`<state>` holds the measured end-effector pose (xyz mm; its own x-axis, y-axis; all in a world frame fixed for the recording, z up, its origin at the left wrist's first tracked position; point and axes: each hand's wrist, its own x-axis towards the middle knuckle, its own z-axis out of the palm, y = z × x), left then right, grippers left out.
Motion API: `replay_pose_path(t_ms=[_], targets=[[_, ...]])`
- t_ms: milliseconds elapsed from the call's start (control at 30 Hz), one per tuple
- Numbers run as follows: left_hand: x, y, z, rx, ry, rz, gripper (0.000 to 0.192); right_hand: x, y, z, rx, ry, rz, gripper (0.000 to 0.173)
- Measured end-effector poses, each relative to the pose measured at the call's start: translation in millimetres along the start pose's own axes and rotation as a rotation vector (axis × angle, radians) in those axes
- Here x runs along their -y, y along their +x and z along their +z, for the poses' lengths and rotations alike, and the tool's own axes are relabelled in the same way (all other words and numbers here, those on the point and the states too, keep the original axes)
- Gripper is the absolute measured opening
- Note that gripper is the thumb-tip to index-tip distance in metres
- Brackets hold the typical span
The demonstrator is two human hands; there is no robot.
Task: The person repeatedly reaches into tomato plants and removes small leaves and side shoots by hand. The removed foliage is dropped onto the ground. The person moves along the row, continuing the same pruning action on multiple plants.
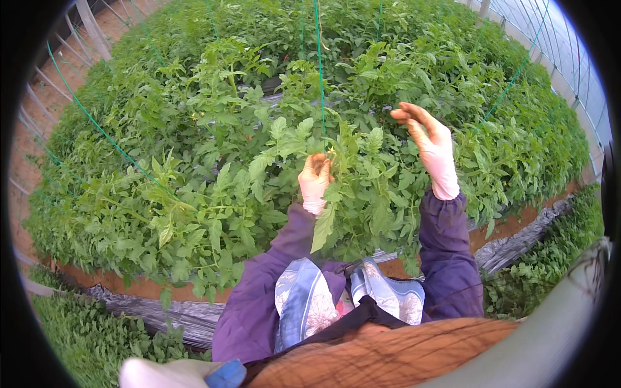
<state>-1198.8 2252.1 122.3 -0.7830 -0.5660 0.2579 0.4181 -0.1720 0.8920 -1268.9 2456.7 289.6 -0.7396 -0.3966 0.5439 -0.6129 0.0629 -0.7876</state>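
Note:
My left hand (pixel 314 180), in a pale glove with brown-stained fingertips, is curled at the stem of a tomato plant (pixel 356 169). A taut green twine (pixel 320 82) comes down from above and ends at those fingers, which pinch its lower part. Small yellow flowers (pixel 331 151) show right beside the fingertips. My right hand (pixel 432 145), gloved the same way, is raised to the right of this plant. Its fingers are bent and apart from the thumb, with nothing visible between them. Leaves hide the lower stem.
Dense rows of tomato plants (pixel 218 116) spread ahead and to both sides. More green twines (pixel 104 133) slant down at left and right (pixel 516 80). Silvery plastic mulch film (pixel 160 310) edges the bed by bare soil (pixel 140 286). A translucent greenhouse wall (pixel 577 63) rises at right.

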Motion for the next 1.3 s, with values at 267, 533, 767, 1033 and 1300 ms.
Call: replay_pose_path(t_ms=[267, 533, 767, 1033, 1300], targets=[[-0.1, -0.9, -18.6, 0.073, 0.192, 0.452, 0.013, 37.5, 71.9, 126.3, 0.464, -0.244, 0.029, 0.026], [56.9, 34.9, -65.3, -0.046, -0.190, -0.053, 0.031, -8.4, 93.7, 136.9, 0.289, 0.005, 0.117, 0.023], [52.6, 91.4, -62.0, -0.129, 0.677, 0.253, 0.030, -9.3, 79.1, 132.9, 0.224, -0.205, -0.028, 0.020], [7.0, 107.9, -9.3, 0.073, 0.403, 0.218, 0.015, -19.3, 52.6, 147.4, 0.191, -0.182, -0.010, 0.024], [-34.1, 78.5, 27.3, 0.231, 0.127, -0.069, 0.017, -35.6, 9.3, 150.3, -0.118, 0.823, 0.224, 0.066]])
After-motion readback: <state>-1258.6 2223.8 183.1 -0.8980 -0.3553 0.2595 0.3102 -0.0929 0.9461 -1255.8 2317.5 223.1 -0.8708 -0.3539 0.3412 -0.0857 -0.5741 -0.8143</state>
